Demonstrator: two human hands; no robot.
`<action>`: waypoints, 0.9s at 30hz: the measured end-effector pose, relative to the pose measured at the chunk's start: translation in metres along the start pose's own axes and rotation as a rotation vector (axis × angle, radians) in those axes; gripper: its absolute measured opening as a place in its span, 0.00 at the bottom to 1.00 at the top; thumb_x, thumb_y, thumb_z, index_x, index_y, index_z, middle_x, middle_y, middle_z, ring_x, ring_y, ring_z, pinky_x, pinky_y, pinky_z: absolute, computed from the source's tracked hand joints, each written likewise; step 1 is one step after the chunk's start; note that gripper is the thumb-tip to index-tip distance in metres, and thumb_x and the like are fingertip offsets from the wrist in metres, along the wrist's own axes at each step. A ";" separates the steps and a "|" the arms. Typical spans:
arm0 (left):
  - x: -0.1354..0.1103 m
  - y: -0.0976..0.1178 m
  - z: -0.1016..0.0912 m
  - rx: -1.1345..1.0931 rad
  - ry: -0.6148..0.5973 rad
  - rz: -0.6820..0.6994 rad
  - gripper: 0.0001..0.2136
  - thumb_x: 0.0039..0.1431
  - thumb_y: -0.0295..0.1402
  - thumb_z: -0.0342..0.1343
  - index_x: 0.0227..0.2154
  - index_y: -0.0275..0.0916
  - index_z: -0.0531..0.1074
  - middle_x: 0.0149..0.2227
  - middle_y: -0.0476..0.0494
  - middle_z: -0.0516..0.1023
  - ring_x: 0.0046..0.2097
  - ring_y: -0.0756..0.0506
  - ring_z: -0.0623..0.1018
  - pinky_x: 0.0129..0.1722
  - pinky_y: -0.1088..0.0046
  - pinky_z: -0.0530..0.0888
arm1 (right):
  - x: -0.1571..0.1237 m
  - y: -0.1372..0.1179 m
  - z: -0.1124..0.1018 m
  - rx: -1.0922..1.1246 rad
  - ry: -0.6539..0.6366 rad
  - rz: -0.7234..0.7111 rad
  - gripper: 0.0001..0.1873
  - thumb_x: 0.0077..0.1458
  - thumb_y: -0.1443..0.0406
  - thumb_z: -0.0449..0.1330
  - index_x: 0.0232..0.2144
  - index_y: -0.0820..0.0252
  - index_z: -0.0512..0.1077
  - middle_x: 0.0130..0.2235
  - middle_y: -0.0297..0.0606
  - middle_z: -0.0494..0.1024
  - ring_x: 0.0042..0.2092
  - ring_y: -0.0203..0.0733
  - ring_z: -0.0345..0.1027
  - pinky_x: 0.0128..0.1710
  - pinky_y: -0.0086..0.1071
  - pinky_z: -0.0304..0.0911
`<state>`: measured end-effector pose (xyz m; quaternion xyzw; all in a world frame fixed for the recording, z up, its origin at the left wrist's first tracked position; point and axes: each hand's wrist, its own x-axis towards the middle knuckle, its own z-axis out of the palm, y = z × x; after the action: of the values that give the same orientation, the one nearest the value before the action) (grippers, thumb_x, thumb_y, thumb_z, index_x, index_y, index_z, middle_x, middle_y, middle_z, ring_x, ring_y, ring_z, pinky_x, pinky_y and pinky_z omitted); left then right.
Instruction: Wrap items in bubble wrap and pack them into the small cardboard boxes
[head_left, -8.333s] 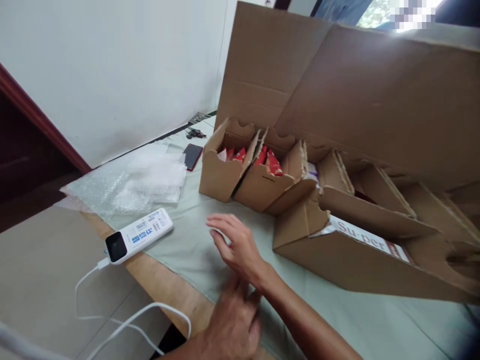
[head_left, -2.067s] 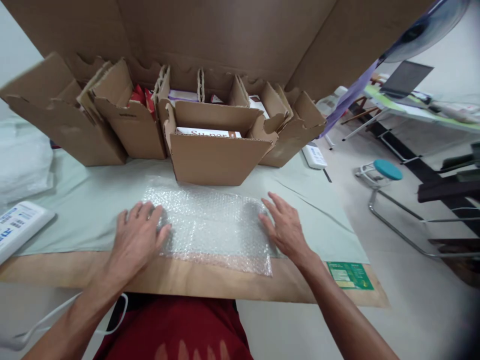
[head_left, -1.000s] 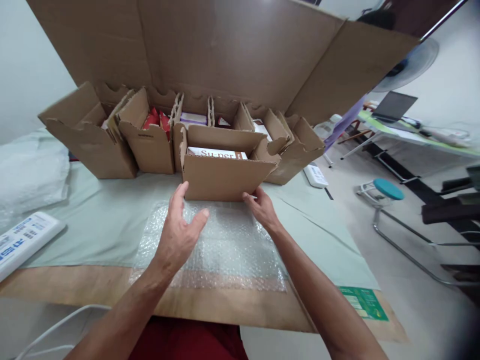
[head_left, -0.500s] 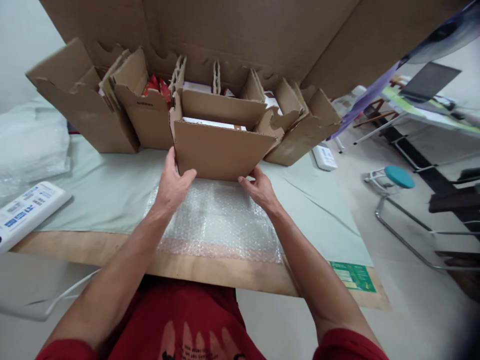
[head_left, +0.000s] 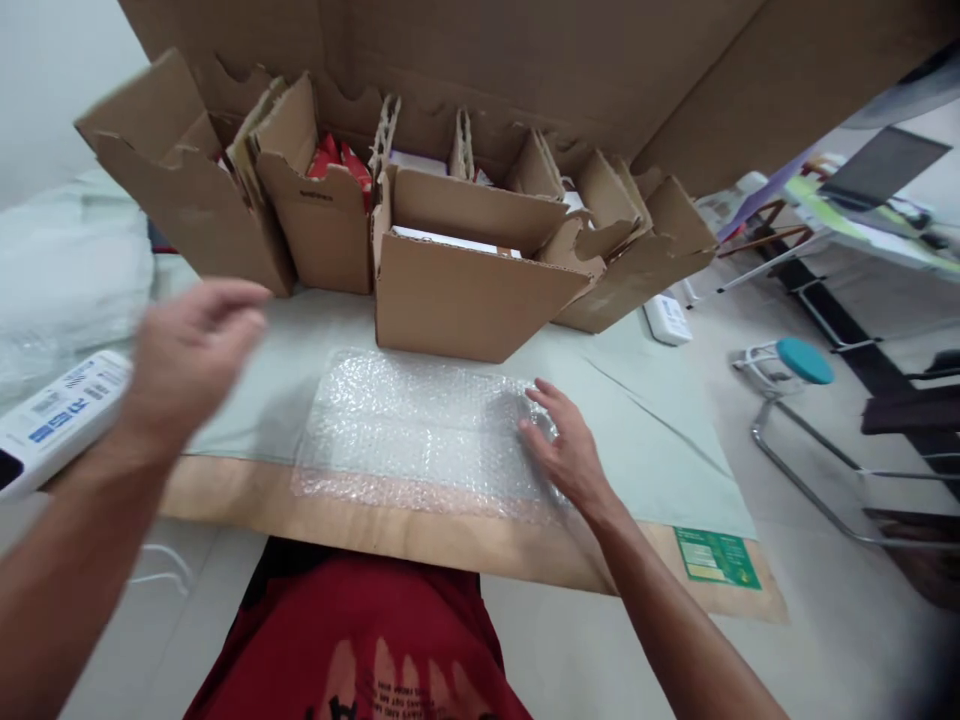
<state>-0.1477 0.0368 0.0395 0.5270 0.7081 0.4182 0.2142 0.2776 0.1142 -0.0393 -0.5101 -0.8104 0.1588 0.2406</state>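
My left hand (head_left: 191,355) is raised over the left part of the table, slightly blurred. Its fingers are loosely bent and apart, with nothing seen in them. It is near a white box-shaped pack with blue print (head_left: 64,415). My right hand (head_left: 566,440) is open, its fingers spread at the right edge of a flat sheet of bubble wrap (head_left: 420,430). Behind the wrap stands a cardboard bin (head_left: 450,300) with a white item (head_left: 457,241) inside, apart from both hands.
Several cardboard bins (head_left: 330,235) stand in a row before a tall cardboard panel (head_left: 465,60); one holds red packets (head_left: 337,160). More plastic wrapping (head_left: 67,270) is heaped at left. A small white pack (head_left: 667,318) lies at right. A blue-topped stool (head_left: 804,360) stands beyond.
Both hands have let go of the front cardboard bin. My left hand has moved left and up, my right hand down and right to the bubble wrap. The view has shifted slightly.
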 end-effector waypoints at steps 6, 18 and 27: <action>-0.048 0.004 0.122 0.366 -0.310 0.386 0.24 0.67 0.42 0.48 0.62 0.38 0.65 0.72 0.34 0.57 0.74 0.34 0.54 0.71 0.45 0.54 | -0.001 -0.028 0.026 -0.251 -0.242 -0.081 0.32 0.68 0.54 0.51 0.69 0.60 0.60 0.72 0.50 0.59 0.72 0.57 0.51 0.67 0.56 0.54; -0.071 -0.034 0.089 0.703 -0.372 0.448 0.29 0.71 0.47 0.39 0.67 0.35 0.60 0.72 0.28 0.56 0.74 0.31 0.54 0.70 0.42 0.49 | -0.080 0.027 -0.028 -0.427 -0.030 -0.032 0.22 0.69 0.63 0.49 0.61 0.60 0.69 0.64 0.50 0.72 0.66 0.56 0.63 0.62 0.52 0.61; -0.079 -0.041 0.079 0.659 -0.508 0.605 0.35 0.68 0.58 0.39 0.66 0.38 0.64 0.72 0.33 0.58 0.73 0.34 0.56 0.71 0.47 0.51 | -0.092 0.033 -0.045 -0.338 -0.165 -0.220 0.26 0.60 0.75 0.52 0.56 0.53 0.75 0.66 0.47 0.70 0.67 0.53 0.64 0.57 0.50 0.67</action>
<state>-0.0845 -0.0111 -0.0490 0.8327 0.5439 0.0748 0.0714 0.3610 0.0457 -0.0398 -0.4368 -0.8933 0.0345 0.1003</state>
